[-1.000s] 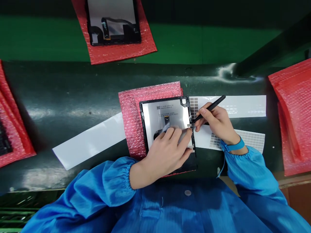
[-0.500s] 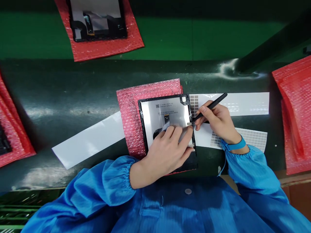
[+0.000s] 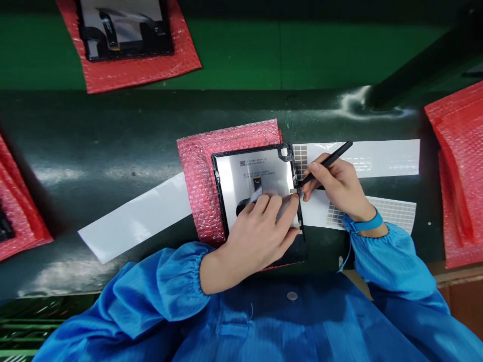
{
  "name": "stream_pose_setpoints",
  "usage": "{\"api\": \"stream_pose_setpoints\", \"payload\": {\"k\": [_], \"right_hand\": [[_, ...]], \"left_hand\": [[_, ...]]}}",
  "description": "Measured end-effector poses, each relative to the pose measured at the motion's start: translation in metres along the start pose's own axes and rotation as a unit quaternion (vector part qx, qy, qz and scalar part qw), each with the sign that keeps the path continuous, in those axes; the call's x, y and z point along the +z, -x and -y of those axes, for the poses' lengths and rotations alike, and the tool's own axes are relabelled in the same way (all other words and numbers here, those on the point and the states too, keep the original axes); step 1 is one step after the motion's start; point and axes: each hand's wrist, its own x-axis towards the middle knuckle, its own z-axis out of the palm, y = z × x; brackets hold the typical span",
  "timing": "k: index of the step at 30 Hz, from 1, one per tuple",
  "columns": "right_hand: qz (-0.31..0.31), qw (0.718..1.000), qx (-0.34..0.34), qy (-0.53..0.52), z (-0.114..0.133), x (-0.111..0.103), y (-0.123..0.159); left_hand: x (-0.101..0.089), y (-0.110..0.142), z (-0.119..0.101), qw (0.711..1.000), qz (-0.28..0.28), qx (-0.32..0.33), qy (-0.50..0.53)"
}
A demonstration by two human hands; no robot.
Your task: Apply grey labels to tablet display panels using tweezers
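Note:
A tablet screen (image 3: pixel 237 188) lies with its silver back up, framed in black, on pink bubble-wrap (image 3: pixel 199 196). My left hand (image 3: pixel 260 226) rests over its lower right part with bent fingers, holding it down. The index fingertip and thumb are at the right edge, where a small pale tab shows. A ribbon cable (image 3: pixel 257 187) runs partly under that hand. In my right hand (image 3: pixel 335 188), black tweezers (image 3: pixel 335 155) are gripped like a pen, their tip at the screen's right edge beside my left index finger. Hidden from me is whatever the tip touches.
Sticker sheets with small grey rectangles (image 3: pixel 388 158) (image 3: pixel 392 213) lie at the right, and a white strip (image 3: pixel 139 216) at the left. Another tablet screen (image 3: pixel 124 30) sits on red bubble-wrap (image 3: pixel 139 78) at the back. Red bubble bags (image 3: pixel 460 176) are stacked far right, more (image 3: pixel 26 221) far left.
The view has shifted slightly, so the far screen appears further left. Both hands and the tweezers keep nearly the same place at the tablet screen's right edge.

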Motion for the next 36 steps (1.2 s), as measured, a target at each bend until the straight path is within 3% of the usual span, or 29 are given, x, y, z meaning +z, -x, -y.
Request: {"api": "stream_pose_setpoints", "payload": {"k": [9,28,32,36], "right_hand": [[-0.001,1.000,0.002,-0.001,-0.002,-0.001,0.000],[-0.002,0.999,-0.029,-0.043,-0.007,0.001,-0.002],[-0.033,0.997,-0.059,-0.047,0.009,0.001,-0.002],[-0.125,0.984,-0.118,-0.041,0.028,-0.010,0.021]], "left_hand": [[0.001,-0.001,0.000,0.999,-0.025,0.014,-0.018],[0.000,-0.002,-0.001,1.000,0.000,0.001,-0.013],[-0.001,-0.003,-0.001,1.000,0.004,-0.007,-0.007],[0.001,-0.002,0.000,1.000,0.002,-0.006,0.000]]}}
